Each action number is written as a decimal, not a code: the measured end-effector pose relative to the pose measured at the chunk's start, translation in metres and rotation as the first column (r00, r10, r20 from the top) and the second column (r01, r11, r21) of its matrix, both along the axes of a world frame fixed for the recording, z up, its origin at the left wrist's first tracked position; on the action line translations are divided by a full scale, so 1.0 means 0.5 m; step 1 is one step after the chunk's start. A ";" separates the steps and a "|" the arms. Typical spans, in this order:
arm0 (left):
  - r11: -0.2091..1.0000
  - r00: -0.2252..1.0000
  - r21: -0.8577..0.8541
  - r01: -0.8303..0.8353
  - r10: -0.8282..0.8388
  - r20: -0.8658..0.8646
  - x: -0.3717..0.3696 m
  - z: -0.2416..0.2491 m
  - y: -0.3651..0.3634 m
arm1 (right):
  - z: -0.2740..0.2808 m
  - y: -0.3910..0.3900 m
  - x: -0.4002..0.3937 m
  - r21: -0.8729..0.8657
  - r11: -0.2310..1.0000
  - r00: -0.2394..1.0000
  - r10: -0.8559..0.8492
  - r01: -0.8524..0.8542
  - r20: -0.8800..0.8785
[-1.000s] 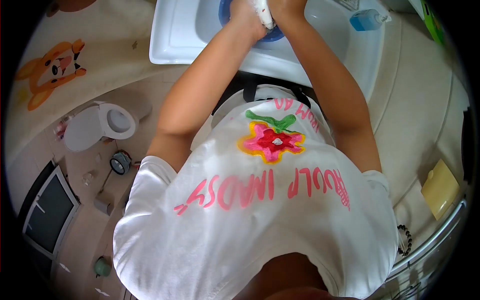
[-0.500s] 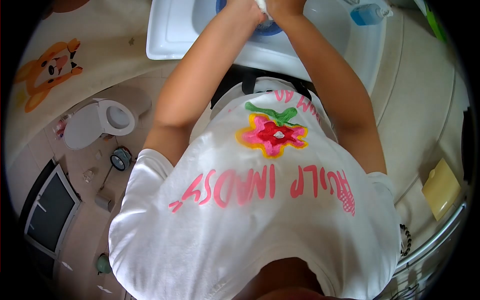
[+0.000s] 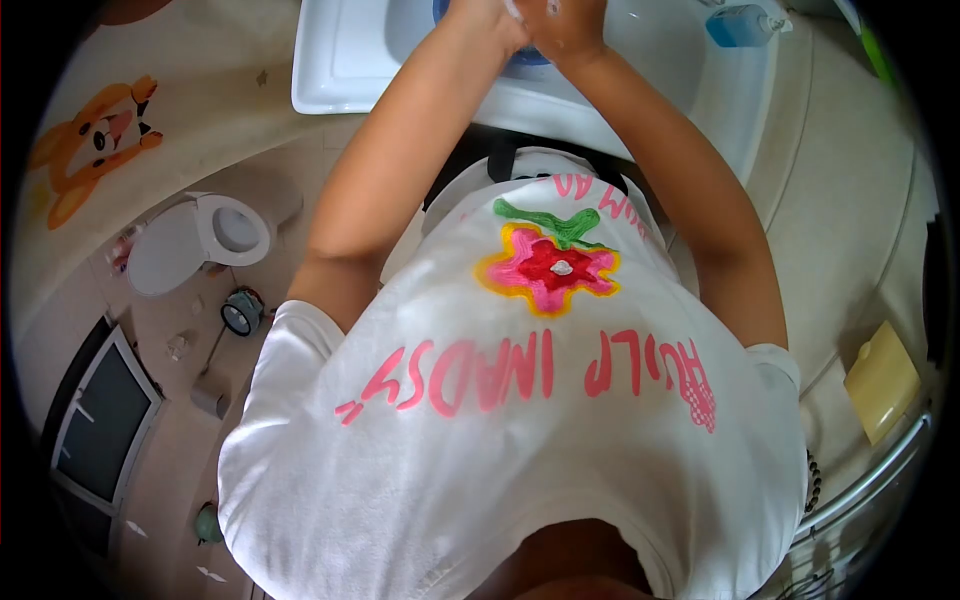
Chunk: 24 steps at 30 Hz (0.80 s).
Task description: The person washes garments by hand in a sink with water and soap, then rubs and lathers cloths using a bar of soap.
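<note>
My left hand and my right hand press together over the white sink at the top edge, which cuts off part of both. Both look closed, the right lapping over the left. Whatever lies between them is hidden. A small white patch, cloth or foam, shows at the left hand, and whitish suds sit on the back of the right. Below them is a blue basin, mostly covered by the hands, inside the white sink.
A bottle of blue liquid stands on the sink's right rim. A curtain with a cartoon animal hangs at left. Beyond it are a toilet and a dark-paned door or window. A yellow holder and a metal rail are at right.
My right hand has shifted slightly and turned its back more into view. Less of the white thing between my hands shows now.
</note>
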<state>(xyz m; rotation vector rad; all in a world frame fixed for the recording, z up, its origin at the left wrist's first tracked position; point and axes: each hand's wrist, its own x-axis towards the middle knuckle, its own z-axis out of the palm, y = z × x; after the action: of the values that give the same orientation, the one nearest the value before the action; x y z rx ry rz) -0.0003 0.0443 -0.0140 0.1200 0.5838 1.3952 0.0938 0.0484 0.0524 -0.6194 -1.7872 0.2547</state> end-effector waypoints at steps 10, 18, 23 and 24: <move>0.978 0.634 0.196 0.066 0.110 -0.765 0.013 0.086 -0.021 | -0.006 0.088 -0.018 -0.837 0.540 0.885 -0.430 0.095 -0.177; 0.986 0.971 0.152 0.067 -0.099 0.217 0.001 0.043 -0.022 | 0.039 -0.032 0.027 0.054 0.998 0.988 0.022 -0.031 0.156; 1.000 0.975 0.027 0.014 -0.020 0.220 0.010 0.000 -0.015 | 0.029 -0.016 -0.003 -0.019 0.996 0.992 -0.090 0.092 0.091; 1.000 0.981 -0.008 -0.012 0.013 0.192 0.016 0.011 -0.014 | 0.032 -0.011 -0.008 -0.117 0.981 0.986 -0.148 0.157 0.081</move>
<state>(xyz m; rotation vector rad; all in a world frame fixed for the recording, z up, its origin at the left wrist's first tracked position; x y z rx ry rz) 0.0077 0.0371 -0.0086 -0.0242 0.4292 1.3987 0.0898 0.0429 0.0684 -0.8594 -1.7915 0.2416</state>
